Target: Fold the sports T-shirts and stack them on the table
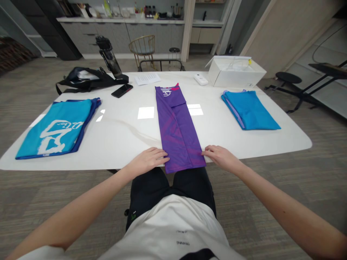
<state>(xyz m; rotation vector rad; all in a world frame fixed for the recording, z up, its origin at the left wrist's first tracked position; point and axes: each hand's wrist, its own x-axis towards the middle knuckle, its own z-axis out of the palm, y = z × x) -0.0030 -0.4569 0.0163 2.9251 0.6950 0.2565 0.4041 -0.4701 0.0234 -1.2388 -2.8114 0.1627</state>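
Observation:
A purple shirt [180, 130] lies on the white table, folded lengthwise into a long strip with a white print and a bit of red at its far end. Its near end hangs slightly past the table's front edge. My left hand [151, 159] grips the left side of the shirt near that end, fingertips over the cloth and thumb hidden. On the opposite side my right hand [221, 157] pinches the right edge between closed fingers.
Folded blue garments [58, 126] lie at the left and another blue stack [252, 110] at the right. Behind are a black bag [84, 81], a bottle [110, 57], a phone [121, 90], a paper sheet [148, 78], a white device [201, 79] and a white box [234, 74].

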